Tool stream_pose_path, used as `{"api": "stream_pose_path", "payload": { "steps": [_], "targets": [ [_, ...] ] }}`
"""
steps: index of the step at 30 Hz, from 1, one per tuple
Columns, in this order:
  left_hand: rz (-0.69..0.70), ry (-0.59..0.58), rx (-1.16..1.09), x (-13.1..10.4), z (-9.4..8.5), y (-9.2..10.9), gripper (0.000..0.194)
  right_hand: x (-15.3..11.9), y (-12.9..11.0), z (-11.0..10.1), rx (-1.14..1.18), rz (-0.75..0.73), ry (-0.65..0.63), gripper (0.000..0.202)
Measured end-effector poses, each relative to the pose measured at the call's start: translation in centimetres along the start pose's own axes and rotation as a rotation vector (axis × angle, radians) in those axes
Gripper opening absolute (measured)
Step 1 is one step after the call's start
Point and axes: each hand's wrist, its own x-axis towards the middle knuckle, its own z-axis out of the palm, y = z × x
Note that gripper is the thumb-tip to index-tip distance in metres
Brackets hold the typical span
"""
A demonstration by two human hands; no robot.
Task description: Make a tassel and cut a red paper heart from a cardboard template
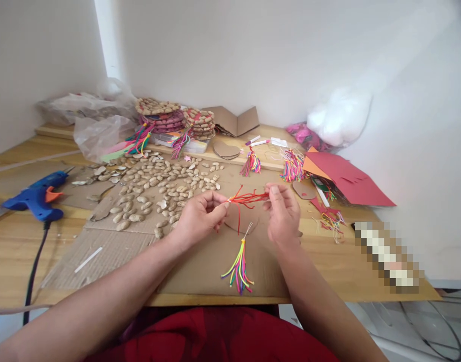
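Between my two hands stretches a bundle of red cords (249, 198), with one loose strand hanging down from its left end. My left hand (204, 211) pinches the bundle at that end, thumb against fingers. At the other end, the fingertips of my right hand (284, 211) are closed on the cord ends. Just below, a multicoloured tassel (238, 269) with a yellow-bound top and pale strings lies on the cardboard sheet (200, 271). A pencil-like curved line shows on the cardboard behind my hands.
Many peanuts (170, 176) cover the cardboard's left part. A blue glue gun (37, 196) with a black cable lies far left. Peanut-covered stacks (160, 120) stand at the back. More tassels (251, 162), a cardboard heart (226, 150) and red paper (355, 178) lie behind and right.
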Motion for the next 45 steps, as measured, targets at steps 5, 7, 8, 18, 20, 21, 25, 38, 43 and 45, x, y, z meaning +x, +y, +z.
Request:
{"api": "stream_pose_path", "payload": {
  "steps": [5, 7, 8, 18, 20, 21, 25, 38, 43, 45],
  "targets": [
    [0.270, 0.086, 0.315, -0.4, -0.2, -0.7, 0.015, -1.1, -1.9, -0.1, -0.467, -0.476, -0.272, 0.023],
    [0.331, 0.078, 0.464, -0.7, -0.3, -0.7, 0.014, -1.5, -2.2, 0.1, -0.594, -0.550, -0.445, 0.043],
    [0.356, 0.072, 0.529, -0.8, -0.4, -0.7, 0.013, -1.5, -2.2, 0.2, -0.624, -0.556, -0.503, 0.048],
    [0.418, 0.043, 0.592, -0.7, -0.5, -0.6, 0.016, -1.2, -1.1, -0.2, -0.442, -0.123, -0.566, 0.016],
    [0.359, 0.034, 0.517, -0.7, -0.4, -0.5, 0.019, -1.0, -1.1, -0.3, -0.357, -0.031, -0.539, 0.015],
    [0.332, 0.025, 0.474, -0.7, -0.3, -0.4, 0.021, -0.8, -1.0, -0.4, -0.325, 0.002, -0.529, 0.015],
    [0.195, -0.043, 0.310, -0.5, -0.5, 0.0, 0.028, -0.1, -0.5, -0.7, -0.293, 0.077, -0.552, 0.017],
    [-0.049, -0.031, 0.028, 0.0, -0.7, 0.8, 0.029, 1.3, -0.7, -0.6, 0.230, 0.374, -0.301, 0.045],
    [-0.073, 0.045, -0.137, 0.2, -0.7, 0.8, 0.033, 1.5, -0.5, -0.5, 0.253, 0.279, -0.086, 0.039],
    [-0.079, 0.060, -0.176, 0.3, -0.8, 0.7, 0.035, 1.5, -0.6, -0.6, 0.256, 0.201, -0.016, 0.034]
  ]
}}
